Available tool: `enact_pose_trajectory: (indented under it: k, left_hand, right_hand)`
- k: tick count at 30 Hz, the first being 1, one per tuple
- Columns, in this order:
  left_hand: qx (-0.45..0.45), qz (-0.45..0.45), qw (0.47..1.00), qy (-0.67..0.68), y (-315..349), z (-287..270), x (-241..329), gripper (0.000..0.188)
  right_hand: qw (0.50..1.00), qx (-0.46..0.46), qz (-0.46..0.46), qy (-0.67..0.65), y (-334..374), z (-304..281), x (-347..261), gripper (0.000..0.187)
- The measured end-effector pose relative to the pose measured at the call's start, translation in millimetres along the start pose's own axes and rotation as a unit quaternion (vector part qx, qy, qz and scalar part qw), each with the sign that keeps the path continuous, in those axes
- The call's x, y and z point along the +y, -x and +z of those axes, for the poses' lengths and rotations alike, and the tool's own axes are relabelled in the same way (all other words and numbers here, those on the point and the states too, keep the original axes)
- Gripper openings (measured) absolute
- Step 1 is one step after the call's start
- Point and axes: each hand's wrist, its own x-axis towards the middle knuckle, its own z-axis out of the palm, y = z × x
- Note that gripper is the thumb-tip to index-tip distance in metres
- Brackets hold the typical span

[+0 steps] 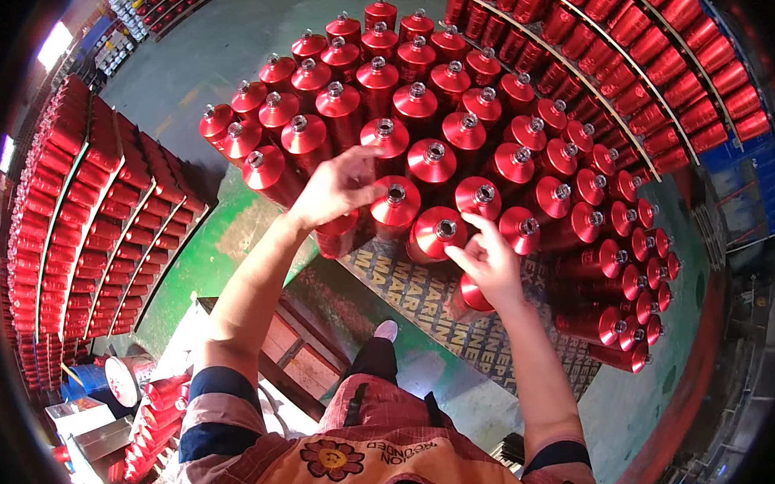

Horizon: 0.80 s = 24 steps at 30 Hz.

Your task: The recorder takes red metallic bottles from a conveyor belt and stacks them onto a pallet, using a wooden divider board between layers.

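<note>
Shiny red bottles with short, bare necks stand upright in a dense group before me. My left hand [342,186] reaches over the near edge, thumb and fingers spread apart. Its thumb tip is at the shoulder of one red bottle [392,209]; whether it touches cannot be made out. My right hand [493,262] is open to the right of another front bottle [431,241], with thumb and forefinger apart near its shoulder. Neither hand holds anything. Below my right hand, a further bottle [470,296] is partly hidden by it.
The bottles stand on a printed board [420,291] over green floor. Tall layered stacks of red bottles rise at the left [85,229] and far right [621,53]. More red bottles [153,426] lie at lower left, near a brown frame [300,355] close to my legs.
</note>
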Motion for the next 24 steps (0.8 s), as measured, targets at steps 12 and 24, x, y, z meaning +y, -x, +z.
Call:
enact_pose_trajectory:
  k: [12, 24]
  left_hand:
    - [0.021, 0.057, 0.983, -0.174, 69, 46, 22, 0.033]
    - [0.264, -0.131, 0.951, 0.087, 419, 119, 96, 0.034]
  right_hand:
    - [0.995, 0.014, -0.024, 0.100, 45, 8, -9, 0.029]
    - [0.993, -0.095, 0.034, -0.059, 284, -17, -43, 0.034]
